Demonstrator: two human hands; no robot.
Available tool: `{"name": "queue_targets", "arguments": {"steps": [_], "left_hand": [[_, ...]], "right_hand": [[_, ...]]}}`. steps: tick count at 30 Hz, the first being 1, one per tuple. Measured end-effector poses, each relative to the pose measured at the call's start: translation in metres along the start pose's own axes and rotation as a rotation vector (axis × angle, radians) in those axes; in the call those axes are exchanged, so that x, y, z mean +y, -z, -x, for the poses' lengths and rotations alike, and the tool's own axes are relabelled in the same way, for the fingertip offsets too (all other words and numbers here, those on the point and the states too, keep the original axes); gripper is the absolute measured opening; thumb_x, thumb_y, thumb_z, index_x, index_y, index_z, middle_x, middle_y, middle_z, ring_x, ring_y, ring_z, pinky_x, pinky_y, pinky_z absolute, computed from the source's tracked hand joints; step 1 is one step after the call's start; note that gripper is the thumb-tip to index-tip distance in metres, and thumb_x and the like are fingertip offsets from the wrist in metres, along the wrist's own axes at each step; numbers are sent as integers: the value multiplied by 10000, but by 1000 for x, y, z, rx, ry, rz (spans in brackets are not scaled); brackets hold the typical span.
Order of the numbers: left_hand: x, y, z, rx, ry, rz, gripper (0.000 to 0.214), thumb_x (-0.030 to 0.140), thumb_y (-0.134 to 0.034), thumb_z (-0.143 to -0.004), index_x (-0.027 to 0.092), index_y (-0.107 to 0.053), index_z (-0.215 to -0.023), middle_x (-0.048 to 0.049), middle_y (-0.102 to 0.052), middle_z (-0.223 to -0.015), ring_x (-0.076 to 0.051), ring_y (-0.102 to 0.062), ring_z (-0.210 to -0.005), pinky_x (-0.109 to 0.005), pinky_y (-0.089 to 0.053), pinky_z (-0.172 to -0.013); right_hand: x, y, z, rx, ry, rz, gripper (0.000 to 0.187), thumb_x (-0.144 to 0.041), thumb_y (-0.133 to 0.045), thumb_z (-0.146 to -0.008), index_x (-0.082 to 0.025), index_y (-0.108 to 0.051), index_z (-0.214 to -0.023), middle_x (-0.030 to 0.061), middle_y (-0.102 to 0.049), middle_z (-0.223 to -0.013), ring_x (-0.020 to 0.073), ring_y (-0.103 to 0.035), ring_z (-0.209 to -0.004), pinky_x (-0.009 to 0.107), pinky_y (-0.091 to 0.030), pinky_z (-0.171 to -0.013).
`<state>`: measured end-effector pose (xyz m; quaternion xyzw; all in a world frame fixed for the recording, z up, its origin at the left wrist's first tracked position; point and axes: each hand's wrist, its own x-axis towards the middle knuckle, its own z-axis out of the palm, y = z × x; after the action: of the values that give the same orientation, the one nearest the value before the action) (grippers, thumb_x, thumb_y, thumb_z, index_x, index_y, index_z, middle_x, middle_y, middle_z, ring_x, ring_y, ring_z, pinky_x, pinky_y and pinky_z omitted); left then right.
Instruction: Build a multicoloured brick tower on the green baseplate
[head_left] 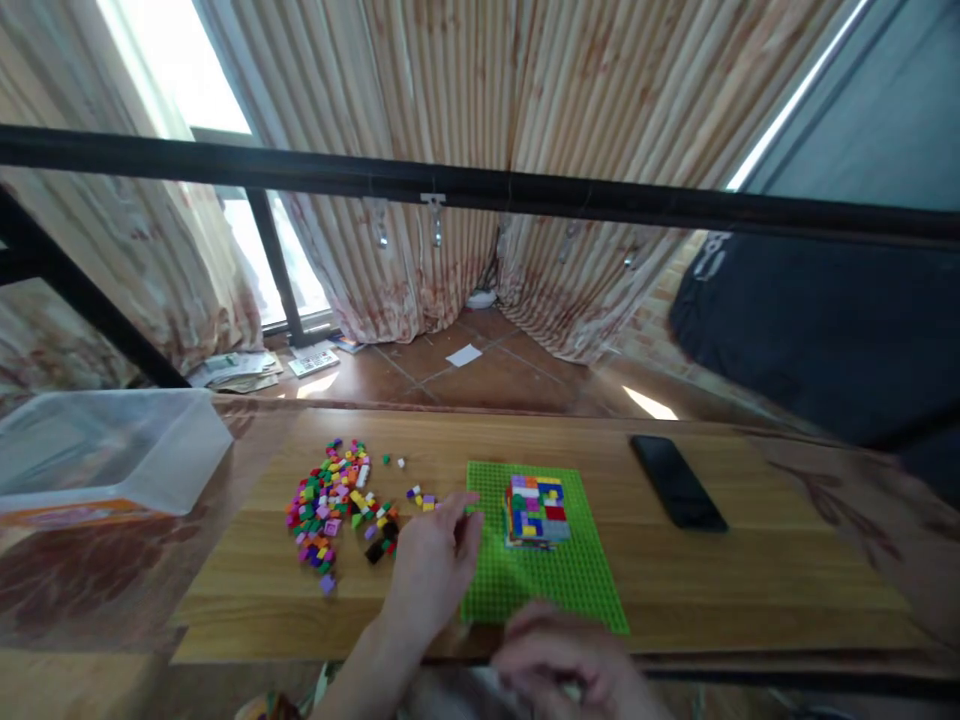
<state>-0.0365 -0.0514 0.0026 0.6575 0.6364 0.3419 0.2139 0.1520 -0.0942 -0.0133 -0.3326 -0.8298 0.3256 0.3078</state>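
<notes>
A green baseplate lies on the wooden table. On it stands a block of stacked bricks in many colours. My left hand rests on the table at the plate's left edge, fingers stretched toward the plate and holding nothing I can see. A pile of loose small bricks lies just left of that hand. My right hand is low at the table's near edge, blurred, its fingers curled; whether it holds anything is hidden.
A black phone lies flat at the table's right. A clear plastic bin sits at the left. A black bar crosses the view above. Curtains, a window and tiled floor with papers lie beyond.
</notes>
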Motion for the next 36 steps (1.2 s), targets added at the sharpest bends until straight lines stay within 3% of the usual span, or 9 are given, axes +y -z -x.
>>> {"name": "queue_targets", "arguments": {"steps": [1,3,6,13,24,36], "left_hand": [[3,-2,0,9,-15,5,257,237,-480,-914,180,-670,-1078,-27,-711,-706,-161,-667,-624,-243,-474,-579],[9,-7,-3,25,-37,22,256,230,-490,-912,188,-667,-1091,-17,-715,-703,-152,-664,-609,-235,-470,-563],[17,-15,-8,33,-69,83,250,210,-498,-910,208,-669,-1092,-8,-733,-748,-147,-678,-641,-238,-495,-597],[26,-36,-16,43,-130,162,269,189,-506,-907,199,-662,-1126,-57,-741,-1019,-188,-692,-933,-307,-553,-815],[24,-39,-16,50,-122,169,257,193,-514,-910,219,-671,-1112,-43,-741,-996,-181,-694,-915,-300,-558,-813],[23,-37,-15,47,-110,151,264,171,-506,-908,217,-673,-1107,-42,-730,-985,-180,-681,-900,-304,-531,-826]], "right_hand": [[3,18,-11,86,-22,-30,207,-253,-521,-938,-318,-716,-956,14,-701,-971,160,-670,-849,273,-569,-681],[12,46,-34,416,-142,-140,161,-249,-593,-886,-286,-749,-903,35,-717,-947,183,-678,-868,310,-575,-733],[30,64,-58,646,-182,-192,90,-283,-689,-796,-240,-765,-816,50,-721,-859,191,-674,-814,314,-571,-710],[56,56,-59,560,-205,-125,128,-287,-636,-842,-228,-746,-869,52,-696,-892,179,-655,-847,291,-551,-718],[69,56,-60,486,-39,82,118,-256,-621,-876,-270,-738,-873,32,-722,-879,199,-642,-872,365,-522,-790],[65,53,-61,440,104,227,278,-157,-605,-881,-315,-709,-1086,6,-746,-895,190,-637,-830,354,-516,-780]]}}
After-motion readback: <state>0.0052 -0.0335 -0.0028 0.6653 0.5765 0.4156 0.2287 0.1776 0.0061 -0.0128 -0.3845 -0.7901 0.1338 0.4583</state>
